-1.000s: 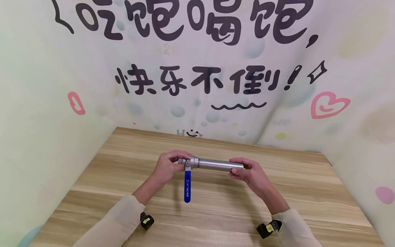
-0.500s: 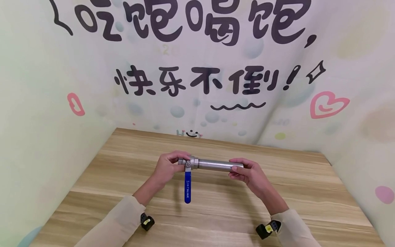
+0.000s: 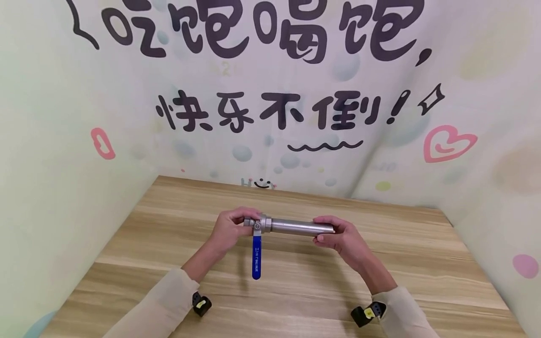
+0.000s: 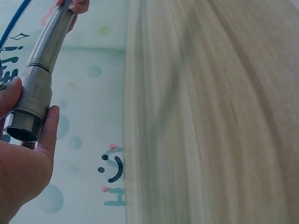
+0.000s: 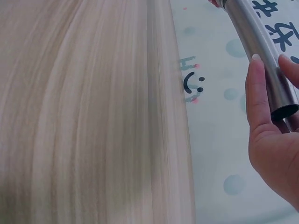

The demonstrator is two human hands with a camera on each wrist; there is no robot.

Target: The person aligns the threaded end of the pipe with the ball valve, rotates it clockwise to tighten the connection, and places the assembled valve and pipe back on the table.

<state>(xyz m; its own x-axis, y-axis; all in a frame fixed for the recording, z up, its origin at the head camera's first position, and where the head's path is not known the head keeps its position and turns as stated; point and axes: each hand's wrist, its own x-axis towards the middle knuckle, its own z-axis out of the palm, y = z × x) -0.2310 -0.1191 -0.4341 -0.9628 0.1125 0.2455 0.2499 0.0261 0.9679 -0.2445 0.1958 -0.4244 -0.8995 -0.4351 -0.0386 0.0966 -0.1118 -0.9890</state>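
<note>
A metal ball valve (image 3: 264,222) with a blue lever handle (image 3: 257,258) is joined to a straight steel pipe (image 3: 296,226). Both are held up above the table, the pipe lying nearly level across the head view. My left hand (image 3: 226,230) grips the valve body between thumb and fingers. At the pipe's far right end, my right hand (image 3: 348,241) holds it from the side, thumb below and fingers behind. The left wrist view shows the valve's open hexagonal end (image 4: 23,126). In the right wrist view the pipe's open end (image 5: 284,112) faces the palm.
A wood-grain table (image 3: 279,291) spreads beneath both hands. Behind it and at the sides hang pale printed walls (image 3: 270,159) with dark lettering. Black camera mounts (image 3: 202,304) sit at the wrists.
My right thumb has shifted down along the pipe's near side, so more of the pipe's right end shows. The left hand and the valve stay nearly still.
</note>
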